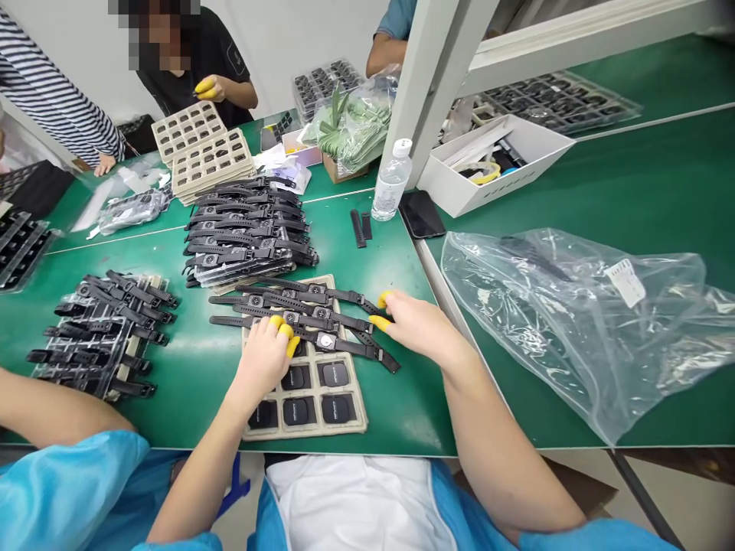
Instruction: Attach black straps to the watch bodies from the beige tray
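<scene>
Several black smartwatches with long straps lie across a beige moulded tray (359, 398) in front of me. My left hand (267, 356), with yellow finger covers, has its fingers curled on a smartwatch (291, 317) over the tray. To the right, the yellow-covered thumb and finger of my right hand (422, 325) close around the end of a watch strap (359, 298). One smartwatch (327, 342) nearer me shows a pale disc on its back. Square black pieces (297, 411) sit in the tray's front compartments. My left fingertips hide part of the watch beneath them.
A stack of watches (246, 229) stands behind the tray, and another pile (109, 329) lies left. Two short straps (360, 227), a water bottle (392, 180), a phone (422, 214), a white box (499, 164) and a plastic bag (574, 321) lie right. Co-workers sit nearby.
</scene>
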`<action>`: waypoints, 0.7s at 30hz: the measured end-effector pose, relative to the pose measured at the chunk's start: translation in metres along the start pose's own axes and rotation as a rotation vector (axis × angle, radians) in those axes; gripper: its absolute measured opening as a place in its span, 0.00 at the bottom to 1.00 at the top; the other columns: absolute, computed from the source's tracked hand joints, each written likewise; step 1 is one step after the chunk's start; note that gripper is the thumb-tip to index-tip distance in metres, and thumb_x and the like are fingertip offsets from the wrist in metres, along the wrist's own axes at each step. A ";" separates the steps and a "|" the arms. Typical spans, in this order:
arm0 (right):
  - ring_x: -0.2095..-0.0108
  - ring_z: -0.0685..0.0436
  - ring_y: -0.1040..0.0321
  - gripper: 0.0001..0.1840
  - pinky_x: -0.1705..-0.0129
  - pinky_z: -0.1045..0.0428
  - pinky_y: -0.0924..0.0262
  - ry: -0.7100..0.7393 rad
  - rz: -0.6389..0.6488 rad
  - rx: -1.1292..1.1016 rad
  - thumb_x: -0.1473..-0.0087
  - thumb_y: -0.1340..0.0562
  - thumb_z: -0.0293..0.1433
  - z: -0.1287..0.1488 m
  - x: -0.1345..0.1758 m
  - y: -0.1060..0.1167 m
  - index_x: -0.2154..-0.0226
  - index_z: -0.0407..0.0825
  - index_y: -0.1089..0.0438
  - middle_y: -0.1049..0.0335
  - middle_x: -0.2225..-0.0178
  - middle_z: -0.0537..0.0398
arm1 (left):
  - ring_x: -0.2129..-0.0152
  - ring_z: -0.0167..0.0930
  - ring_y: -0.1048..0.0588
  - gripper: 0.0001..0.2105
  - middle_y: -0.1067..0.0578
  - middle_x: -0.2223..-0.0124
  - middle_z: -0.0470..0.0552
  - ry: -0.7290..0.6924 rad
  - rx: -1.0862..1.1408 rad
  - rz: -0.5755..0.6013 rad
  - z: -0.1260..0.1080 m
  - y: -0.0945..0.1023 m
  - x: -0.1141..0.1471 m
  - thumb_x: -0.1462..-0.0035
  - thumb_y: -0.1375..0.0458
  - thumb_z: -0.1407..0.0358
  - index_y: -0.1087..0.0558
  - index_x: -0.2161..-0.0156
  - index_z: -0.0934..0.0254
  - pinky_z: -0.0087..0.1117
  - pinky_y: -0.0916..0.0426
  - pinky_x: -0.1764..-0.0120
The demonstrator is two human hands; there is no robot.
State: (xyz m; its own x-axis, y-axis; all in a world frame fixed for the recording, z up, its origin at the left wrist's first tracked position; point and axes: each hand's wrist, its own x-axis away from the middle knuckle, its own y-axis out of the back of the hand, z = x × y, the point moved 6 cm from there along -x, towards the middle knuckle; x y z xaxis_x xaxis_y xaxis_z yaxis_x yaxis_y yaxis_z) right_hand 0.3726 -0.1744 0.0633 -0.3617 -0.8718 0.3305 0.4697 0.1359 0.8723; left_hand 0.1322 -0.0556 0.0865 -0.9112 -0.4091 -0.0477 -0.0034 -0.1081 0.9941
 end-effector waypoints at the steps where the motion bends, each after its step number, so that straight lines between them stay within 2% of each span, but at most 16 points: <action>1: 0.65 0.41 0.28 0.07 0.71 0.50 0.52 -0.043 0.012 0.030 0.35 0.40 0.37 -0.006 -0.001 -0.001 0.59 0.50 0.35 0.26 0.57 0.47 | 0.57 0.44 0.30 0.09 0.26 0.55 0.61 0.006 -0.027 0.040 -0.001 0.000 0.005 0.31 0.47 0.65 0.25 0.58 0.66 0.44 0.33 0.56; 5: 0.67 0.39 0.29 0.07 0.72 0.49 0.53 -0.105 0.098 0.037 0.39 0.37 0.35 -0.018 -0.005 -0.012 0.60 0.50 0.35 0.26 0.64 0.48 | 0.57 0.45 0.30 0.09 0.25 0.54 0.63 0.030 -0.109 0.191 -0.010 -0.004 0.012 0.33 0.45 0.66 0.24 0.56 0.68 0.46 0.32 0.57; 8: 0.69 0.40 0.30 0.05 0.72 0.49 0.52 -0.115 0.046 -0.010 0.41 0.37 0.33 -0.028 -0.011 -0.013 0.66 0.51 0.35 0.28 0.67 0.49 | 0.57 0.46 0.29 0.07 0.25 0.57 0.63 0.042 -0.099 0.249 -0.016 -0.008 0.007 0.36 0.45 0.70 0.24 0.60 0.68 0.46 0.31 0.58; 10: 0.69 0.41 0.31 0.07 0.71 0.48 0.49 -0.116 -0.119 -0.052 0.42 0.37 0.33 -0.038 -0.014 -0.003 0.69 0.51 0.36 0.29 0.65 0.49 | 0.58 0.46 0.28 0.07 0.26 0.59 0.63 0.053 -0.029 0.249 -0.014 -0.008 0.004 0.36 0.46 0.71 0.25 0.62 0.67 0.46 0.31 0.58; 12: 0.65 0.39 0.31 0.08 0.67 0.47 0.43 -0.096 -0.384 -0.149 0.42 0.37 0.36 -0.047 -0.012 0.016 0.69 0.51 0.35 0.30 0.61 0.47 | 0.59 0.46 0.28 0.09 0.25 0.60 0.62 0.062 0.050 0.236 -0.009 -0.003 0.003 0.34 0.48 0.70 0.26 0.64 0.66 0.45 0.31 0.59; 14: 0.59 0.37 0.30 0.10 0.59 0.45 0.37 -0.018 -0.638 -0.348 0.42 0.36 0.40 -0.049 -0.005 0.034 0.65 0.51 0.34 0.30 0.55 0.44 | 0.60 0.45 0.27 0.10 0.25 0.62 0.61 0.061 0.135 0.239 -0.002 0.005 0.004 0.32 0.49 0.67 0.28 0.65 0.65 0.44 0.30 0.59; 16: 0.54 0.37 0.29 0.12 0.52 0.43 0.35 0.116 -0.776 -0.649 0.42 0.35 0.41 -0.039 0.005 0.045 0.63 0.53 0.36 0.29 0.52 0.45 | 0.62 0.42 0.25 0.08 0.24 0.62 0.58 0.110 0.272 0.227 0.007 0.018 0.004 0.31 0.49 0.66 0.29 0.62 0.64 0.41 0.30 0.60; 18: 0.59 0.41 0.28 0.15 0.53 0.43 0.33 0.234 -0.721 -0.998 0.41 0.33 0.42 -0.016 0.010 0.042 0.62 0.54 0.39 0.27 0.59 0.51 | 0.64 0.38 0.24 0.05 0.23 0.60 0.54 0.201 0.488 0.176 0.013 0.030 0.000 0.31 0.49 0.65 0.31 0.56 0.62 0.38 0.30 0.61; 20: 0.74 0.47 0.33 0.17 0.66 0.48 0.33 0.287 -0.487 -1.322 0.40 0.33 0.44 0.017 0.011 0.025 0.62 0.55 0.42 0.33 0.73 0.62 | 0.64 0.34 0.23 0.06 0.23 0.57 0.53 0.265 0.753 0.094 0.011 0.034 -0.008 0.31 0.49 0.66 0.34 0.52 0.61 0.35 0.29 0.61; 21: 0.80 0.50 0.41 0.18 0.74 0.51 0.37 0.291 -0.338 -1.454 0.40 0.34 0.46 0.036 0.012 0.013 0.62 0.56 0.42 0.40 0.77 0.66 | 0.62 0.33 0.23 0.06 0.23 0.56 0.53 0.266 0.881 0.052 0.007 0.033 -0.014 0.31 0.50 0.66 0.35 0.51 0.61 0.34 0.28 0.59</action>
State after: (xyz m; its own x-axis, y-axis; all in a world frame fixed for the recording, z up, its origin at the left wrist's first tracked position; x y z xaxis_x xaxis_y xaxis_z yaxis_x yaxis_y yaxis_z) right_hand 0.3456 -0.1661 0.0914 -0.5265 -0.8493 -0.0379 0.8240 -0.4989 -0.2685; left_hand 0.1416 -0.0472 0.1204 -0.7948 -0.6006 0.0868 -0.3767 0.6004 0.7054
